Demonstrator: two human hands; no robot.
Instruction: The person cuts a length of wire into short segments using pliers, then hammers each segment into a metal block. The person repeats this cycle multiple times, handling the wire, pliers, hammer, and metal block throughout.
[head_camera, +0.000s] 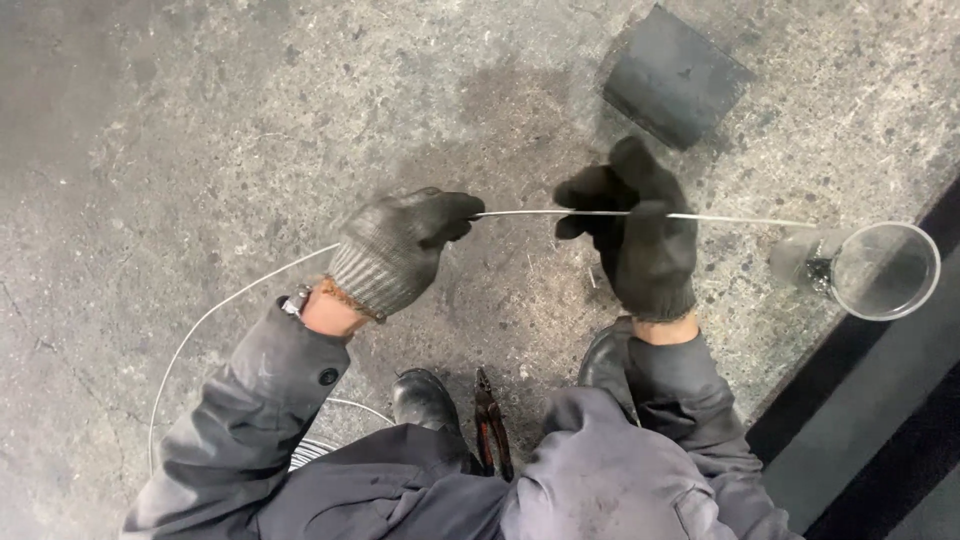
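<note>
Rough grey concrete floor (200, 120) all around. Thin wire (540, 212) is stretched level, long axis side to side, pinched closed in the left hand (395, 250) and gripped in the right hand (640, 235). Beyond the wire's right tip, a clear plastic cup (880, 270) is lying tipped; below the wire, pliers (492, 420) between the boots.

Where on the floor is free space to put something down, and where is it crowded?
Free: the concrete floor left of and beyond the left hand, up to the dark block. Crowded: near the boots, with pliers and wire, and right of the right hand, by the clear cup.
</note>
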